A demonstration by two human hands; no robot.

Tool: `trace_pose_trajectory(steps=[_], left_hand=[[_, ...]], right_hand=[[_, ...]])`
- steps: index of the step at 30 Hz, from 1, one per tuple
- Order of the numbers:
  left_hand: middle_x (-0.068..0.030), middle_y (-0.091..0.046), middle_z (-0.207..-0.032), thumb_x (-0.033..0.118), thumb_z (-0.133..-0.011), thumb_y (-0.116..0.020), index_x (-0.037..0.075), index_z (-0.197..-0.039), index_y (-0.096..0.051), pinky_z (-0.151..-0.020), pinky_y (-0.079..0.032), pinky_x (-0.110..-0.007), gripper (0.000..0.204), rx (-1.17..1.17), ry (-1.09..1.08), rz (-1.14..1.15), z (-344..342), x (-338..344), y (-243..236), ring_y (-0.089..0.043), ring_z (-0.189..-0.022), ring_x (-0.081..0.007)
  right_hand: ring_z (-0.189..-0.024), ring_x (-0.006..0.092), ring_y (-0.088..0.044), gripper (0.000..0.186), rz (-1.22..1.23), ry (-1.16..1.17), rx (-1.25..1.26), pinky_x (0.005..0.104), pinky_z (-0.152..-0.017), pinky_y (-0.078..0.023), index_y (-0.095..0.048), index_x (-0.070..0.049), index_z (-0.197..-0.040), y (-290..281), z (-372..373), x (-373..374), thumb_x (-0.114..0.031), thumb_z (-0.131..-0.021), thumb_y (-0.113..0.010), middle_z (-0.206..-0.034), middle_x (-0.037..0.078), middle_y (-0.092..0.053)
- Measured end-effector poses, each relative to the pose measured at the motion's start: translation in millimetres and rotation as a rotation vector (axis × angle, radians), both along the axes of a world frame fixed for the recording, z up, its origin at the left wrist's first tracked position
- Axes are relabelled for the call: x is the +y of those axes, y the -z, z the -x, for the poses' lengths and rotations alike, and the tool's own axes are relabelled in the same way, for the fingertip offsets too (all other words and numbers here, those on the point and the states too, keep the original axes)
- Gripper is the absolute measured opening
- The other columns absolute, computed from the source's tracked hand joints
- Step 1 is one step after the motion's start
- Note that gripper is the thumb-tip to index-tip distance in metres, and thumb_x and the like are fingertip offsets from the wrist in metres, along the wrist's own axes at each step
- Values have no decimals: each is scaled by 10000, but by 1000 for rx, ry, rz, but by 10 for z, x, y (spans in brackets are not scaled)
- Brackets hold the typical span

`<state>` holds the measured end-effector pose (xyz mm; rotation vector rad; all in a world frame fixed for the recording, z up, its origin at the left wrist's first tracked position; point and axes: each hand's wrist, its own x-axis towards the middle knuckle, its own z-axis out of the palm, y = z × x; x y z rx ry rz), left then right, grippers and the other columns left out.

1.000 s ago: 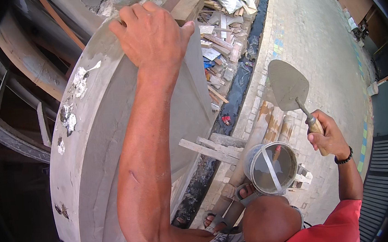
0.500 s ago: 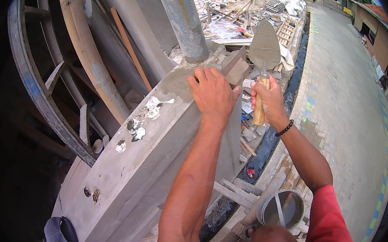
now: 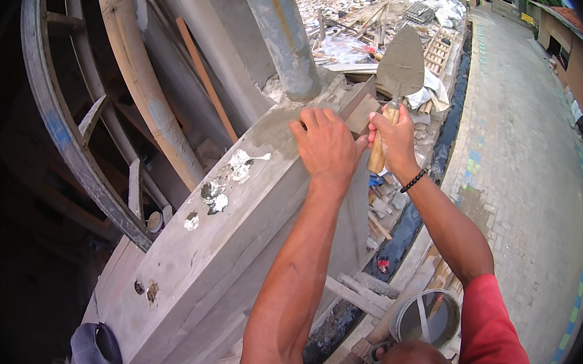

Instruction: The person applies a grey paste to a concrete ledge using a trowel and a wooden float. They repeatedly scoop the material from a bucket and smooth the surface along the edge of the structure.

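Observation:
My left hand (image 3: 330, 149) grips the top edge of a grey concrete wall (image 3: 238, 207), fingers bent over the top. Its thumb reaches toward a wooden board (image 3: 363, 112) at the wall's far end. Beside that board, my right hand (image 3: 394, 138) is closed around the wooden handle of a pointed trowel (image 3: 400, 61). The trowel's blade points up and away, with grey mortar spread over its face. Damp-looking grey cement darkens the wall top next to my left fingers.
A metal pipe (image 3: 285, 40) rises from the wall's far end. A ladder (image 3: 84, 151) and bamboo pole (image 3: 148, 90) lean at left. A cap (image 3: 97, 357) sits near the wall's near end. Below right are a bucket (image 3: 425, 317), a drainage channel (image 3: 401, 235) and a paved road (image 3: 525, 161).
My right hand and the trowel have come closer to my left hand and the board, and the handle tilts more. The left hand keeps its hold while the view shifts slightly.

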<state>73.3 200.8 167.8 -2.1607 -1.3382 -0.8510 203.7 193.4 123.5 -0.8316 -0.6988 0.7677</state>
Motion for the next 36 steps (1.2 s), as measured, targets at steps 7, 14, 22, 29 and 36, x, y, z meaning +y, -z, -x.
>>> trace_pose_trajectory(steps=[7,14,22,29,36], left_hand=[[-125,-629,-950,565,-667,-819,-9,-934,-661,-897,-348,-438,652,32,-4,-15,25,9,57,-513,-1024,-275],[-143,-662,-1000,571,-651,-819,-19,-963,-683,-913,-361,-444,680,38,-11,-19,3,25,70,-527,-1063,-286],[-139,-654,-952,558,-622,-853,-16,-939,-663,-917,-359,-433,683,13,-10,31,-10,15,29,-532,-1038,-289],[-158,-642,-1017,576,-631,-848,-31,-983,-644,-944,-359,-434,731,-1,-17,17,-12,-17,5,-529,-1071,-308],[-206,-630,-1112,579,-675,-828,-60,-1107,-600,-1007,-346,-470,804,102,-14,247,1,-5,-153,-523,-1127,-354]], right_hand=[[-539,117,-584,326,30,7,-81,277,-459,-514,-457,-40,-1069,129,-130,-116,-99,-861,-701,-753,57,-598],[-545,118,-592,335,-14,4,-109,279,-480,-523,-476,-9,-1068,45,-144,-162,-103,-845,-708,-767,71,-617],[-540,108,-587,329,9,-22,-29,272,-465,-516,-455,-34,-1070,-6,-59,-43,-84,-857,-701,-763,61,-601],[-503,110,-555,328,30,-34,17,287,-421,-485,-450,-13,-1056,-4,1,31,-54,-833,-688,-714,45,-562],[-497,109,-562,349,70,-25,42,285,-407,-493,-454,2,-1105,31,-10,81,-58,-823,-651,-747,60,-577]])
